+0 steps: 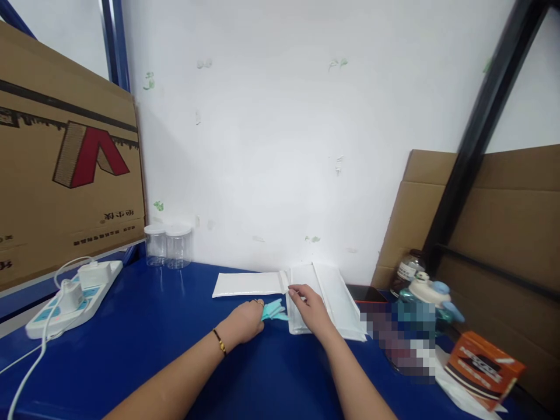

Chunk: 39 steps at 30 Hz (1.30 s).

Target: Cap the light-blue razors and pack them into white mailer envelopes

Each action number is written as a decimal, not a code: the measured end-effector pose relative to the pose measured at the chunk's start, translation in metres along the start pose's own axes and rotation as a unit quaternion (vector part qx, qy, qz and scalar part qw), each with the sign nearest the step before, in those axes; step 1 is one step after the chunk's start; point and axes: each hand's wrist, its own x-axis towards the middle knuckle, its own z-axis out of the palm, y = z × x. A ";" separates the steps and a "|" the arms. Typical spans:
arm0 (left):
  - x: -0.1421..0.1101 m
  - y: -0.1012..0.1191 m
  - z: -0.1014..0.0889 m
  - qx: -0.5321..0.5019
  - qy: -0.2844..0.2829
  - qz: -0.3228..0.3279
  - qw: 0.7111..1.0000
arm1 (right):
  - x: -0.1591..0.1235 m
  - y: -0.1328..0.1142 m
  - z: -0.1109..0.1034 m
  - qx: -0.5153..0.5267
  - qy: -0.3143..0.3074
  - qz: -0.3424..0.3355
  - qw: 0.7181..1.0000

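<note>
My left hand (pixel 246 321) is closed around a light turquoise folded piece (pixel 274 310), thin and soft-looking, whose strips stick out to the right; its exact kind is unclear. Just behind lies a narrow white padded envelope (pixel 249 283), flat on the blue table. My right hand (pixel 310 308) pinches the flap at that envelope's right end between thumb and fingertips. Under and beside the right hand are more white padded envelopes (pixel 336 297), lying side by side and partly overlapping. The right forearm and hand cover part of them.
A white power strip (pixel 94 291) with plugs and cables is at the left of the blue table (pixel 144 326). Two clear jars (pixel 178 248) stand by the wall. To the right are a phone (pixel 366 293), a brown bottle (pixel 406 272), a teal drinking bottle (pixel 426 297) and an orange box (pixel 483 368).
</note>
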 end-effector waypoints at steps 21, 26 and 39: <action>0.024 0.039 0.044 -0.444 0.040 0.112 0.888 | -0.020 -0.032 0.023 0.258 -0.074 0.034 0.963; 0.042 -0.009 0.025 -0.349 0.070 0.071 0.932 | -0.010 -0.033 0.006 0.427 0.051 0.073 0.900; 0.091 -0.083 -0.001 -0.046 -0.012 -0.037 0.998 | 0.015 0.001 -0.015 0.679 0.115 0.178 0.703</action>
